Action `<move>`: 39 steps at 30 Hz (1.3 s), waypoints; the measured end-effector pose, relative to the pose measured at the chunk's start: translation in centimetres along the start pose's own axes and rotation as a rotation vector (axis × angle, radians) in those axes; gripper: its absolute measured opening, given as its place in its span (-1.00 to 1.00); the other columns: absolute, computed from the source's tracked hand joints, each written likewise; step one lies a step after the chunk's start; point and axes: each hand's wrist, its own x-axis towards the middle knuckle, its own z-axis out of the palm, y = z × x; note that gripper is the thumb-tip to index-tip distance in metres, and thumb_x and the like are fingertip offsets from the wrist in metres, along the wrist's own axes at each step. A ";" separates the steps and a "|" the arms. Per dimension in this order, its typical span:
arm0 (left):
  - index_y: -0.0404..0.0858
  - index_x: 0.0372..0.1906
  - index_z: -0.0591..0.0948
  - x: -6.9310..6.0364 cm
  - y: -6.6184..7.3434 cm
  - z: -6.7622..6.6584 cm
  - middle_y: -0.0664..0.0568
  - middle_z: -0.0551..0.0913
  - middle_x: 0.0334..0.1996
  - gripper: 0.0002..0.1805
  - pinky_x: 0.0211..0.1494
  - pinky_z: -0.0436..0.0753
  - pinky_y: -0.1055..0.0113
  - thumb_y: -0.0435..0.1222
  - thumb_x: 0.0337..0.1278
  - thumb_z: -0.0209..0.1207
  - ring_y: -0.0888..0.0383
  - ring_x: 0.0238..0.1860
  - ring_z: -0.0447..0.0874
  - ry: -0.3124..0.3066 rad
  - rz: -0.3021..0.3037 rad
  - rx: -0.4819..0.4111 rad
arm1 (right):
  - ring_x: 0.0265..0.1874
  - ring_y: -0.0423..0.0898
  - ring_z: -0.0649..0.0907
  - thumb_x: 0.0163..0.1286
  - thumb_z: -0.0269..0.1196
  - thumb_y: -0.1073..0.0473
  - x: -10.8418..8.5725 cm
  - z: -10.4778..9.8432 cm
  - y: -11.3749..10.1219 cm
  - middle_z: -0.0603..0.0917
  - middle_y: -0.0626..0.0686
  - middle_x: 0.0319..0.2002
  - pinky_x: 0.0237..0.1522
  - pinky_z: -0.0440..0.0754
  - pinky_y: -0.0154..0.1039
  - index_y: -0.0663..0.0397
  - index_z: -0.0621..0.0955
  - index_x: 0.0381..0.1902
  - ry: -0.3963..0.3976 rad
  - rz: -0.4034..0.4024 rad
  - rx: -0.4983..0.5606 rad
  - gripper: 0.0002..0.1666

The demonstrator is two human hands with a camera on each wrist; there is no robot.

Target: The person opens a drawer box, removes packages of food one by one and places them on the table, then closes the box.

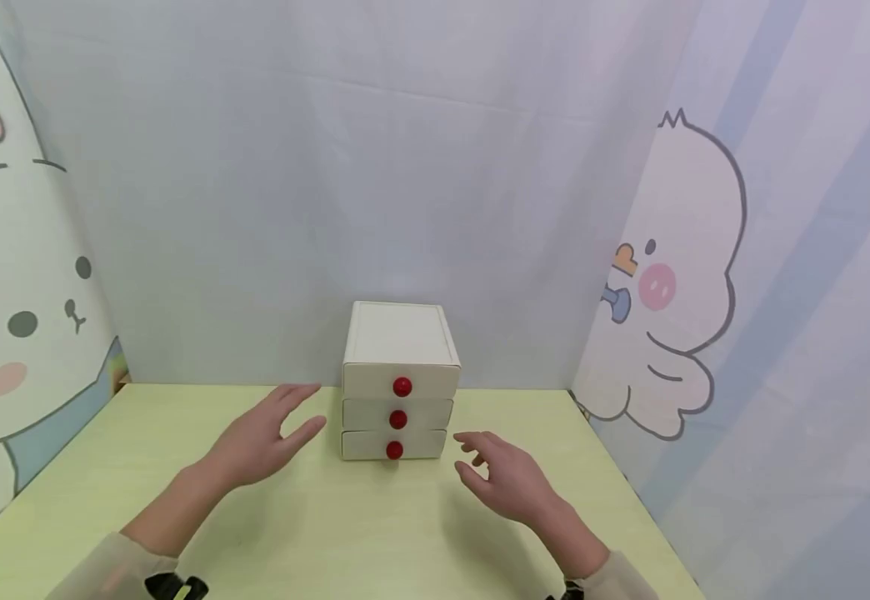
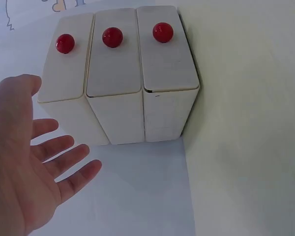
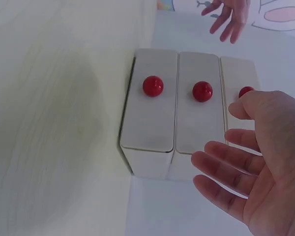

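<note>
Grey cloth backdrop point(image 1: 420, 167) behind white three-drawer box point(image 1: 402, 333); left hand point(image 1: 258, 442) at eight o'clock, right hand point(image 1: 510, 479) four, both relaxed, empty. Right wrist view only: thumb point(image 3: 253, 104) part-hides round red top knob point(image 3: 245, 90).

The drawer box point(image 1: 402, 333) stands on the table point(image 1: 375, 533), before the curtain point(image 1: 405, 167). Its drawers point(image 1: 363, 414) are one above another, each with a knob point(image 1: 398, 419) in front. Left of the box is the left hand point(image 1: 258, 442); to the right, the right hand point(image 1: 513, 482).
</note>
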 end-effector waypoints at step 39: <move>-0.22 0.70 0.36 19.0 1.1 1.4 -0.21 0.13 0.78 -0.32 0.81 -0.14 -0.34 0.02 0.73 -0.07 -0.30 0.83 -0.23 -0.275 -0.029 -0.143 | -0.08 -0.13 0.82 0.66 0.25 0.08 5.5 0.6 -4.6 0.77 0.06 0.23 -0.07 0.82 -0.20 0.02 0.59 0.49 0.008 -0.036 0.264 -0.48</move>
